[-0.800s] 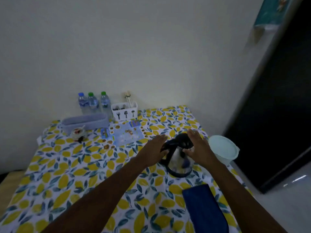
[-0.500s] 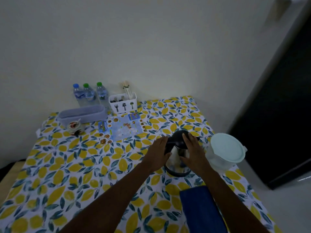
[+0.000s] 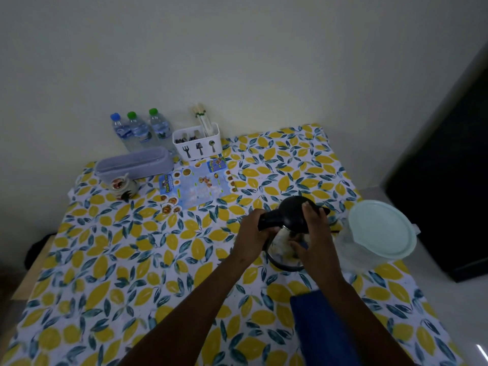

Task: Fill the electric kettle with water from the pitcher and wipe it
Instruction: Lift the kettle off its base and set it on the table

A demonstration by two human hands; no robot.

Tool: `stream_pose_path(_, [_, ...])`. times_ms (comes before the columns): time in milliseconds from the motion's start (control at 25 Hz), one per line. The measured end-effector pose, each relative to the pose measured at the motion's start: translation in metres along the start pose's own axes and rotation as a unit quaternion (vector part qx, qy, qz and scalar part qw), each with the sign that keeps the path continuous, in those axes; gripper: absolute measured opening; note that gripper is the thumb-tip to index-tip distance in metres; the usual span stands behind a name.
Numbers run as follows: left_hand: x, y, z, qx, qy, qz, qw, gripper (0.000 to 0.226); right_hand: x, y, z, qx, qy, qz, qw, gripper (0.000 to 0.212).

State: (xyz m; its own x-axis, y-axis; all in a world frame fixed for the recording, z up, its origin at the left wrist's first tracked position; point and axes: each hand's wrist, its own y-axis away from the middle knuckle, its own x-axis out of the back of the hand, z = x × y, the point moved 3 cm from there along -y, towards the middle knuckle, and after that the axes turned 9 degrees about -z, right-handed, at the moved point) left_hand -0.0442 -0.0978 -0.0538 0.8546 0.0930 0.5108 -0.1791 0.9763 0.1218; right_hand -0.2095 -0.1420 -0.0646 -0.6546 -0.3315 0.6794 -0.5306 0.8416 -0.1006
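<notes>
The electric kettle (image 3: 289, 241), shiny steel with a black lid and handle, stands on the lemon-print tablecloth (image 3: 158, 260) right of centre. My left hand (image 3: 252, 239) is wrapped round its black handle. My right hand (image 3: 314, 239) lies over the lid and the right side of the body, fingertips on the lid. Just right of the kettle stands the clear pitcher (image 3: 380, 231) with a pale green lid on. A dark blue cloth (image 3: 322, 328) lies near the front, partly under my right forearm.
At the back by the wall stand three water bottles (image 3: 140, 130), a white cutlery holder (image 3: 198, 141), a lilac tray (image 3: 132, 165), a small cup (image 3: 121, 184) and a printed leaflet (image 3: 196, 187). A dark door or cabinet (image 3: 446, 180) rises right of the table.
The view tilted down and the pitcher came fully into sight. My right hand slid from the kettle's right side onto the lid and body; my left hand closed on the handle.
</notes>
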Motion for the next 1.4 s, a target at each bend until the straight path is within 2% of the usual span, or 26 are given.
stream_pose_path(80, [0.005, 0.013, 0.01, -0.014, 0.019, 0.014, 1.0, 0.014, 0.006, 0.005, -0.006, 0.011, 0.001, 0.001, 1.0, 0.095])
stream_pose_path(240, [0.032, 0.061, 0.001, 0.001, 0.045, 0.023, 0.999, 0.024, 0.0, 0.027, -0.042, 0.065, 0.028, -0.023, 0.997, 0.093])
stream_pose_path(360, [0.056, 0.104, -0.022, 0.02, 0.031, 0.021, 0.999, 0.022, -0.031, 0.056, -0.068, 0.081, 0.011, -0.059, 0.995, 0.092])
stream_pose_path(480, [0.073, 0.147, -0.052, 0.036, 0.032, 0.014, 0.999, 0.021, -0.07, 0.086, -0.085, 0.062, 0.006, -0.101, 0.993, 0.092])
stream_pose_path(600, [0.09, 0.19, -0.089, 0.071, 0.044, 0.008, 0.996, 0.022, -0.105, 0.115, -0.103, 0.088, 0.043, -0.141, 0.985, 0.092])
stream_pose_path(720, [0.105, 0.219, -0.118, 0.083, 0.046, 0.004, 0.995, 0.035, -0.13, 0.135, -0.115, 0.105, 0.083, -0.172, 0.976, 0.093])
stream_pose_path(840, [0.118, 0.231, -0.129, 0.067, 0.042, -0.002, 0.997, 0.053, -0.142, 0.144, -0.122, 0.086, 0.133, -0.128, 0.979, 0.098])
stream_pose_path(960, [0.122, 0.234, -0.125, 0.047, 0.028, -0.02, 0.998, 0.046, -0.146, 0.144, -0.118, 0.051, 0.207, -0.102, 0.972, 0.101])
stream_pose_path(1040, [0.119, 0.231, -0.11, 0.012, -0.018, -0.011, 1.0, 0.048, -0.146, 0.144, -0.113, 0.026, 0.203, -0.113, 0.972, 0.1])
stream_pose_path(1160, [0.105, 0.218, -0.086, -0.057, -0.17, 0.017, 0.984, 0.062, -0.148, 0.146, -0.107, 0.019, 0.22, -0.124, 0.967, 0.099])
stream_pose_path(1280, [0.09, 0.208, -0.078, -0.005, -0.224, 0.042, 0.974, 0.08, -0.151, 0.148, -0.103, 0.016, 0.215, -0.155, 0.964, 0.109])
stream_pose_path(1400, [0.083, 0.206, -0.081, 0.041, -0.257, 0.058, 0.964, 0.08, -0.155, 0.148, -0.1, 0.023, 0.229, -0.141, 0.963, 0.113])
